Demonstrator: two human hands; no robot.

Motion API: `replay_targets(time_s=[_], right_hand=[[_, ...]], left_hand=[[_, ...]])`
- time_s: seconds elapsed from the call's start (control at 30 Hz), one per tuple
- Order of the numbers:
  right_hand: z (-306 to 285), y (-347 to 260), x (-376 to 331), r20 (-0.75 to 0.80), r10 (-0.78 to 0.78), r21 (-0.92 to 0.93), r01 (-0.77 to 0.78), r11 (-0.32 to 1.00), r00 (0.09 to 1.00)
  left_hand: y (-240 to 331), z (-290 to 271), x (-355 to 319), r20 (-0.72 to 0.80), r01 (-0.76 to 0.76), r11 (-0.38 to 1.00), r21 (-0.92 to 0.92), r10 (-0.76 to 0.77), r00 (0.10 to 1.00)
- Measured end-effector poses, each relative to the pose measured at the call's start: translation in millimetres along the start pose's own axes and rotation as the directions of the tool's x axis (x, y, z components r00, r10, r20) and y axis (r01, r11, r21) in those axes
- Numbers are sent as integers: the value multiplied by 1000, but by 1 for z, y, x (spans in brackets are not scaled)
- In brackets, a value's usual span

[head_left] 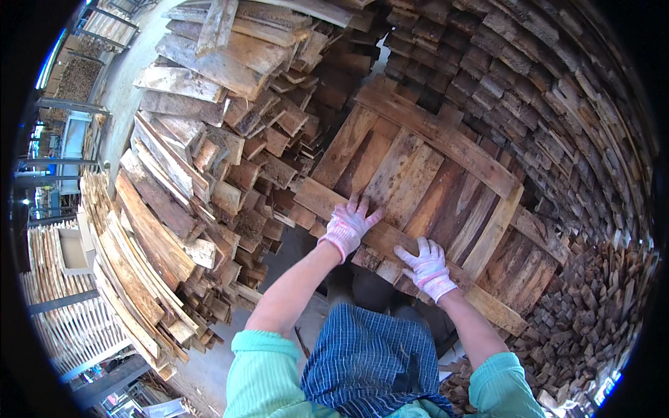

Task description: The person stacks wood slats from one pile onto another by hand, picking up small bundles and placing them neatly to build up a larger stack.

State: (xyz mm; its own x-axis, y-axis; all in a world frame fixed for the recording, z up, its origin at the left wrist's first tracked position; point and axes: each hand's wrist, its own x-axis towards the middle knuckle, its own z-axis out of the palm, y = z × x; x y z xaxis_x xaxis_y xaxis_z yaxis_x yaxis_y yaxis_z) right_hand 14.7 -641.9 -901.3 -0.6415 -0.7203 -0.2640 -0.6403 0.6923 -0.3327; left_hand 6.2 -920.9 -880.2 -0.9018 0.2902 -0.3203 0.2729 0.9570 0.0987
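My left hand, in a whitish-pink knit glove, lies on a long near plank with its fingers spread. Farther along the same plank, my right hand in a matching glove rests with fingers apart, its fingertips near the plank's far edge. Neither hand is wrapped round anything. Beyond them, brown boards lie side by side, crosswise to the near plank. Another long plank runs along their far side. A paler narrow board lies across toward the right.
A tall, uneven stack of rough boards stands at the left. Rows of stacked wood ends rise behind and right, with more piled wood at the lower right. Concrete floor shows at the upper left, beside metal racks.
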Motion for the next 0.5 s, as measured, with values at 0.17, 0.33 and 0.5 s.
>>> replay_targets(time_s=[0.17,0.33,0.5], right_hand=[[-9,-8,2,-10,-20,10,20,1000,1000],[-38,-4,8,241,50,-16,-48,999,969],[-103,-24,13,407,54,143,-122,982,912]], left_hand=[[6,0,8,184,-15,997,81,0,983],[26,-54,10,297,56,998,42,-66,953],[2,-143,-35,28,255,937,-241,-256,966]])
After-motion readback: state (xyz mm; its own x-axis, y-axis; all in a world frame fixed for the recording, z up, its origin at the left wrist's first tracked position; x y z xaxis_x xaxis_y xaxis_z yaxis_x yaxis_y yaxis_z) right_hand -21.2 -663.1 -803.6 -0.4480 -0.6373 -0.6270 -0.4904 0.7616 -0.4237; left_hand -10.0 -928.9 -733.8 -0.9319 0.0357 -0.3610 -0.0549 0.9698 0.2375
